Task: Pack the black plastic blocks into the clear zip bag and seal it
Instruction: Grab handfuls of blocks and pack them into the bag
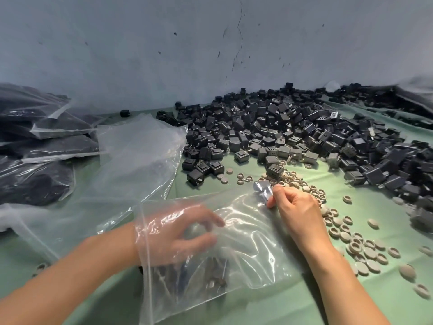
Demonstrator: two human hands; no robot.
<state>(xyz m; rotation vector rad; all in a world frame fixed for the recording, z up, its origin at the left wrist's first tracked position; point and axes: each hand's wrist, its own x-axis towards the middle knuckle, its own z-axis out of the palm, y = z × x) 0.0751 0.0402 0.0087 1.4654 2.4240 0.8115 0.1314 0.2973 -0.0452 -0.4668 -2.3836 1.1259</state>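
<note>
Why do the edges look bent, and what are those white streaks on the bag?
Head view: the wide-angle lens bows the wall line; light glares in white streaks off the clear zip bag; the left hand inside looks hazy through plastic; far-right black blocks blur.

I'm at a bench in a small packing workshop: a heap of identical black plastic blocks [293, 132] on a green table cover [269, 308], loose grey caps [365, 252], filled bags [42, 148] stacked left, a cracked bare wall [164, 43] behind.
</note>
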